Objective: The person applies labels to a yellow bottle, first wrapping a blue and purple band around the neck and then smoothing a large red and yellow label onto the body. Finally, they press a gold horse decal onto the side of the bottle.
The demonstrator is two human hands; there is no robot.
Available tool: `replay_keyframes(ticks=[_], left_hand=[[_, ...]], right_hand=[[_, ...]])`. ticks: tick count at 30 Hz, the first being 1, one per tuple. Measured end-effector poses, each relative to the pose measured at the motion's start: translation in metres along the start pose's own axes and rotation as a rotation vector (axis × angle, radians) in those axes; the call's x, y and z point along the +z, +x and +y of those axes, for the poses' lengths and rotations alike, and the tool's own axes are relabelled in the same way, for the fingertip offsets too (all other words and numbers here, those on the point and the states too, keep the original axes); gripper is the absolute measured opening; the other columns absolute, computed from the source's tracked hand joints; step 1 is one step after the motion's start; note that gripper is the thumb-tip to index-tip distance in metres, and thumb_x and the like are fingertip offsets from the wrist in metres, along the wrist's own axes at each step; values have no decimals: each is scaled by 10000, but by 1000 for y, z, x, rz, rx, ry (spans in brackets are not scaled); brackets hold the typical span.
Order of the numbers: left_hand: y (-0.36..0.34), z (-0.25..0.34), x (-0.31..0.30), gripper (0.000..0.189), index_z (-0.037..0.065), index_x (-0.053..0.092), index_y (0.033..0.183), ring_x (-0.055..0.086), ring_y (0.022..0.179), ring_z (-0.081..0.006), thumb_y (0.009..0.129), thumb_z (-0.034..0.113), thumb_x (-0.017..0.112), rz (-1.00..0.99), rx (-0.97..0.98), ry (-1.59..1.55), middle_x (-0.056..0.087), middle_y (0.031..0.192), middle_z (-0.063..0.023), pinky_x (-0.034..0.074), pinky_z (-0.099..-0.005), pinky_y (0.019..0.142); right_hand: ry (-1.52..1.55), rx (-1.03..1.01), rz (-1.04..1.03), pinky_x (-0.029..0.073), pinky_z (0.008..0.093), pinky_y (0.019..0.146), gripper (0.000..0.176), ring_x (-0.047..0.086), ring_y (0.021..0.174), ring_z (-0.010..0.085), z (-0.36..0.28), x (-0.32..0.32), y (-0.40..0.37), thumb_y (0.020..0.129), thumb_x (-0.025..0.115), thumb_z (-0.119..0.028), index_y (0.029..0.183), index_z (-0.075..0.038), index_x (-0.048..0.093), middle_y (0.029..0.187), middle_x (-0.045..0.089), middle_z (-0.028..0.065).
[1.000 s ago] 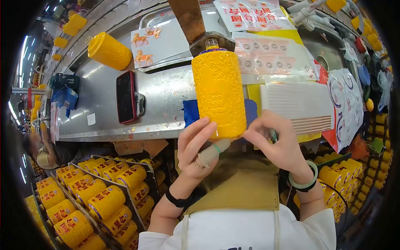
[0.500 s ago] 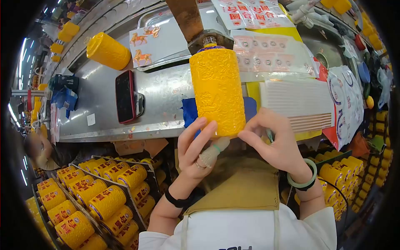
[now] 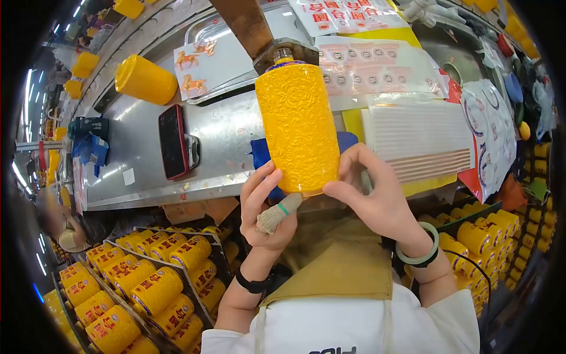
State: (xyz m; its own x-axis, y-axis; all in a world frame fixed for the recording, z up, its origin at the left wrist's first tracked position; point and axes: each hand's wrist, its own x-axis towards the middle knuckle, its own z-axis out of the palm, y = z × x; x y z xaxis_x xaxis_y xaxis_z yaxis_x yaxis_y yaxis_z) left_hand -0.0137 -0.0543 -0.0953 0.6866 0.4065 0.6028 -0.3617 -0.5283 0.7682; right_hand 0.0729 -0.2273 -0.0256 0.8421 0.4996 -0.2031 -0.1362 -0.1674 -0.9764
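Note:
A yellow embossed bottle [image 3: 299, 124] hangs over the bench edge, its clear neck held in a dark metal fixture [image 3: 286, 49]. My left hand [image 3: 265, 206] is at the bottle's lower left, fingertips on its side and the thumb, in a light finger cover with a green band, under its base. At the lower right corner of the bottle, my right hand [image 3: 371, 192] has its thumb and index finger pressed to the base edge. Behind the bottle, a blue cloth [image 3: 259, 154] shows on both sides.
A phone [image 3: 173, 141] lies on the metal bench [image 3: 221, 133]. Another yellow bottle [image 3: 146, 79] lies behind it, near horse stickers [image 3: 193, 85] on a tray. Striped white sheets [image 3: 421, 133] and sticker sheets [image 3: 377, 71] lie right. Crates of yellow bottles [image 3: 156, 289] stand below left. A person [image 3: 71, 236] is at far left.
The view has shifted slightly, so the bottle and bench items appear a little further left. My left thumb has turned from pointing along the hand to reaching up under the base.

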Motion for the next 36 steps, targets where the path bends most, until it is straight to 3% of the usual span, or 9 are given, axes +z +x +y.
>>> replay_keyframes(ticks=[4, 8, 10, 14, 21, 23, 30, 36], left_hand=[[1, 0, -1, 185, 80, 771, 921, 664, 1165, -360, 794, -40, 831, -9, 43, 45, 692, 1224, -118, 588, -432, 984], [-1, -1, 0, 206, 82, 767, 951, 660, 1170, -353, 797, -38, 832, -3, 16, 58, 692, 1227, -110, 584, -431, 988], [0, 1, 0, 217, 82, 765, 970, 657, 1173, -350, 801, -36, 831, -10, 0, 27, 689, 1232, -109, 579, -432, 997], [-1, 1, 0, 212, 88, 767, 968, 652, 1181, -348, 806, -34, 829, -15, -14, 40, 686, 1241, -110, 571, -432, 1005], [-2, -2, -1, 216, 112, 774, 964, 649, 1184, -347, 809, -27, 832, -16, 19, 31, 685, 1255, -112, 562, -427, 1001], [-2, -2, -1, 220, 115, 776, 964, 649, 1184, -347, 807, -28, 834, -18, 17, 29, 686, 1256, -113, 562, -426, 1000], [-2, 1, 0, 259, 101, 782, 1002, 650, 1180, -346, 786, -20, 855, -12, -14, 51, 690, 1243, -116, 562, -427, 1000], [-3, 2, 0, 264, 93, 785, 1009, 646, 1186, -349, 783, -23, 855, -1, -30, 31, 686, 1242, -114, 561, -433, 1009]], right_hand=[[124, 81, -50, 440, 259, 702, 235, 519, 738, 85, 4, -3, 2, 894, 790, -114, 959, -18, 586, 844, 589, 11], [45, 38, -16, 434, 255, 698, 220, 516, 736, 80, 4, -2, 0, 909, 779, -127, 959, -19, 594, 841, 584, 1], [209, 117, -75, 432, 256, 699, 202, 512, 744, 77, 11, -7, 3, 925, 765, -137, 967, -20, 606, 842, 587, -7], [85, 88, -48, 428, 251, 697, 200, 494, 746, 72, 5, -5, 4, 931, 764, -152, 974, -18, 621, 829, 569, -14], [127, 133, -83, 431, 250, 701, 244, 495, 763, 71, 8, -7, 4, 903, 798, -172, 976, -22, 619, 821, 560, -15], [52, 60, -23, 428, 245, 697, 251, 494, 753, 68, 6, -2, 3, 894, 805, -163, 985, -20, 621, 818, 559, -13], [117, 135, -80, 428, 247, 697, 248, 498, 747, 68, 5, -7, 5, 876, 811, -131, 999, -23, 625, 824, 571, -9], [174, 60, 4, 431, 251, 706, 231, 503, 770, 67, 12, -2, 5, 882, 801, -136, 996, -21, 636, 841, 588, -5]])
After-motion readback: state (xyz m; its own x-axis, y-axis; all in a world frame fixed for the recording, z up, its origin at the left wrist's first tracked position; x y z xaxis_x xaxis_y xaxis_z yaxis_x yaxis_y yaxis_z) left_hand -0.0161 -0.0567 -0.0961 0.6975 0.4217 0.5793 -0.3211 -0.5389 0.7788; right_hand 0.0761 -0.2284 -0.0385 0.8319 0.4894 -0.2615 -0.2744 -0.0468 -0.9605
